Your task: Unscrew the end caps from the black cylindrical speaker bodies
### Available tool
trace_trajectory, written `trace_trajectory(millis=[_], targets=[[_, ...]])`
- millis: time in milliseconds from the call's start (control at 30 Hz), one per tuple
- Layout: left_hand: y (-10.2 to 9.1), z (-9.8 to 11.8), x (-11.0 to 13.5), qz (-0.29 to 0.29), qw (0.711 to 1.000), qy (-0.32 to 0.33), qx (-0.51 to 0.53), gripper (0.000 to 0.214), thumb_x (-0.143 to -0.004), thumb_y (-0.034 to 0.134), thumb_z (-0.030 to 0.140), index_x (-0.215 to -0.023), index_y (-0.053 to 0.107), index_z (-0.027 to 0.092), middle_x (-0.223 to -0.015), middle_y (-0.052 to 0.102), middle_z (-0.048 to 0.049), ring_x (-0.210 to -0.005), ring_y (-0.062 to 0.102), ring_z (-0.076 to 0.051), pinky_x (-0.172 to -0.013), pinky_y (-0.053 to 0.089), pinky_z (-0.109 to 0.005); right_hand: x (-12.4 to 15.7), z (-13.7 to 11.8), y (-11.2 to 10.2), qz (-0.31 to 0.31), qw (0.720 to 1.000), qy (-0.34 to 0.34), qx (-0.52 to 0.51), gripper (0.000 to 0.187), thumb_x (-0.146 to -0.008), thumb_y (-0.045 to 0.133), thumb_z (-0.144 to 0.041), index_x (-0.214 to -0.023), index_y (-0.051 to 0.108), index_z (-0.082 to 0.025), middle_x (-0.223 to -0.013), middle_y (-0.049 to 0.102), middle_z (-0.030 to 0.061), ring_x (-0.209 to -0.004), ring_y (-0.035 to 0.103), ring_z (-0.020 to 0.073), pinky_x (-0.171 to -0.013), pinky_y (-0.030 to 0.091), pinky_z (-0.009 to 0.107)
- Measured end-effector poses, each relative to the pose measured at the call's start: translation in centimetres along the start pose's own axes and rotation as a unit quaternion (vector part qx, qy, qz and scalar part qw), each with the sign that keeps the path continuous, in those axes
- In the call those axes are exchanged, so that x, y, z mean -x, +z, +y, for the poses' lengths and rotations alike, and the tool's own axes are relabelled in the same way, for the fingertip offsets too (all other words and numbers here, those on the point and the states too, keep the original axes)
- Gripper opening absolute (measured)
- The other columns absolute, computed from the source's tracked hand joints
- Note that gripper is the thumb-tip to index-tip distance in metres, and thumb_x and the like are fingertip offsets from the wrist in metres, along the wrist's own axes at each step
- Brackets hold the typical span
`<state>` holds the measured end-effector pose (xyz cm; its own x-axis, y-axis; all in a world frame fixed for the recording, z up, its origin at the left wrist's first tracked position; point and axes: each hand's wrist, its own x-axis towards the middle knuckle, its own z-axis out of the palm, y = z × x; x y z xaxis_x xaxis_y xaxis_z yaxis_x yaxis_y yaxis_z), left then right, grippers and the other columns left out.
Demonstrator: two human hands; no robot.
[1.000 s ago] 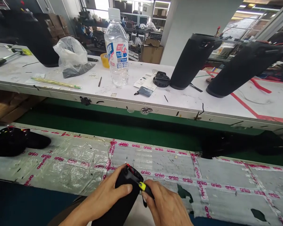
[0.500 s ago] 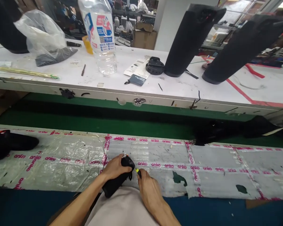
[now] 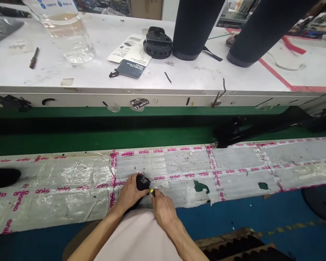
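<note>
L hand (image 3: 130, 191) is gripping a black cylinder (image 3: 143, 182), fingers wrapping its side, thumb lying across nr the top end. Cyl. is tilting, top end pointing away from the body; a bit of red is showing there, & the lower part is mostly hiding behind the L hand & the pale shirt (image 3: 138, 235). R hand (image 3: 164, 208) is closing round a small yellow-tipped tool (image 3: 151, 191), its tip sitting right by the cyl.'s top end; can't tell if it's touching. Most of the tool is hiding inside the fist. Both hands are working close together, over the near edge of a low ledge (image 3: 89, 170) that's wearing plastic sheet & pink "anko" tape. Far L on the ledge, a black rounded item (image 3: 4, 177) is lying, cut off by the frame.

Beyond, the white counter (image 3: 97, 78) is running full width. On it, L to R: clear bag (image 3: 0, 27) w/ dark stuff, thin brown stick (image 3: 34, 58), water bottle (image 3: 70, 36) (top cut off), dark tag (image 3: 133, 69) overlapping a white card (image 3: 125, 45), black round part (image 3: 157, 45) sitting just beside a tall black cyl. (image 3: 194, 29). A 2nd tall one (image 3: 263, 32) is leaning farther R, nr red tape (image 3: 277, 74).
</note>
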<state>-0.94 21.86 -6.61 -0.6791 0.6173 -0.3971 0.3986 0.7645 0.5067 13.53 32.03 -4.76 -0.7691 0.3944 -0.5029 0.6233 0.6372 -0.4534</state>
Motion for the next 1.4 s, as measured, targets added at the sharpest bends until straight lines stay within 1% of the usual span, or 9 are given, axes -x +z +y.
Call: trace_trajectory(millis=[200, 367, 500, 733, 933, 1133, 1400], targets=[[0.1, -0.1, -0.2, 0.01, 1.0, -0.009, -0.007, 0.067, -0.073, 0.071, 0.035, -0.134, 0.05, 0.015, -0.128, 0.063, -0.0158, -0.121, 0.06, -0.032, -0.097, 0.047, -0.038, -0.9, -0.8, 0.0, -0.017, 0.999, 0.0, 0.032, 0.031, -0.107, 0.034, -0.031, -0.119, 0.058, -0.015, -0.102, 0.074, 0.0128, -0.088, 0.074, 0.0288, -0.069, 0.049, 0.034], [0.2, -0.2, 0.0, 0.011, 1.0, 0.002, 0.002, 0.067, -0.073, 0.071, 0.035, -0.133, 0.05, 0.015, -0.128, 0.062, -0.0159, -0.122, 0.059, -0.031, -0.096, 0.047, -0.038, -1.1, -1.1, 0.0, -0.019, 0.998, 0.0, 0.058, 0.029, -0.107, 0.035, -0.03, -0.117, 0.058, -0.015, -0.101, 0.074, 0.0127, -0.087, 0.074, 0.0276, -0.069, 0.05, 0.033], [0.1, 0.0, 0.2, 0.004, 1.0, -0.006, -0.003, 0.07, -0.072, 0.072, 0.036, -0.134, 0.05, 0.015, -0.129, 0.062, -0.0158, -0.119, 0.061, -0.032, -0.093, 0.048, -0.038, -1.2, -1.2, -0.2, -0.022, 0.997, -0.001, 0.07, 0.029, -0.107, 0.034, -0.03, -0.116, 0.058, -0.016, -0.1, 0.074, 0.012, -0.087, 0.074, 0.0275, -0.069, 0.051, 0.033], [0.0, 0.2, 0.2, 0.004, 1.0, -0.01, -0.007, 0.07, -0.071, 0.073, 0.035, -0.133, 0.051, 0.014, -0.128, 0.062, -0.016, -0.118, 0.061, -0.033, -0.093, 0.048, -0.039, -1.2, -1.2, -0.2, -0.022, 0.995, -0.006, 0.094, 0.029, -0.107, 0.034, -0.029, -0.116, 0.058, -0.016, -0.099, 0.074, 0.0112, -0.087, 0.074, 0.0266, -0.07, 0.053, 0.033], [0.1, 0.5, 0.4, 0.007, 1.0, -0.011, -0.022, 0.068, -0.07, 0.073, 0.033, -0.132, 0.05, 0.015, -0.126, 0.062, -0.0154, -0.116, 0.061, -0.033, -0.091, 0.049, -0.04, -1.3, -1.4, 0.0, -0.03, 0.992, 0.01, 0.125, 0.026, -0.106, 0.036, -0.025, -0.115, 0.057, -0.015, -0.098, 0.073, 0.0137, -0.084, 0.075, 0.0269, -0.067, 0.055, 0.032], [0.4, 0.3, 0.1, 0.009, 1.0, -0.008, -0.029, 0.069, -0.07, 0.074, 0.034, -0.132, 0.049, 0.015, -0.125, 0.061, -0.0137, -0.114, 0.062, -0.033, -0.087, 0.05, -0.04, -2.0, -2.1, -0.9, -0.052, 0.987, 0.02, 0.148, 0.028, -0.106, 0.035, -0.027, -0.114, 0.058, -0.014, -0.098, 0.073, 0.0164, -0.086, 0.075, 0.0269, -0.068, 0.057, 0.032], [0.3, 0.2, -0.3, -0.002, 1.0, -0.017, -0.025, 0.071, -0.069, 0.076, 0.035, -0.132, 0.048, 0.017, -0.125, 0.061, -0.0128, -0.116, 0.061, -0.032, -0.089, 0.049, -0.038, -3.0, -2.5, -2.3, -0.091, 0.983, 0.009, 0.16, 0.028, -0.104, 0.04, -0.026, -0.117, 0.06, -0.012, -0.099, 0.075, 0.0173, -0.09, 0.075, 0.0282, -0.072, 0.059, 0.033]])
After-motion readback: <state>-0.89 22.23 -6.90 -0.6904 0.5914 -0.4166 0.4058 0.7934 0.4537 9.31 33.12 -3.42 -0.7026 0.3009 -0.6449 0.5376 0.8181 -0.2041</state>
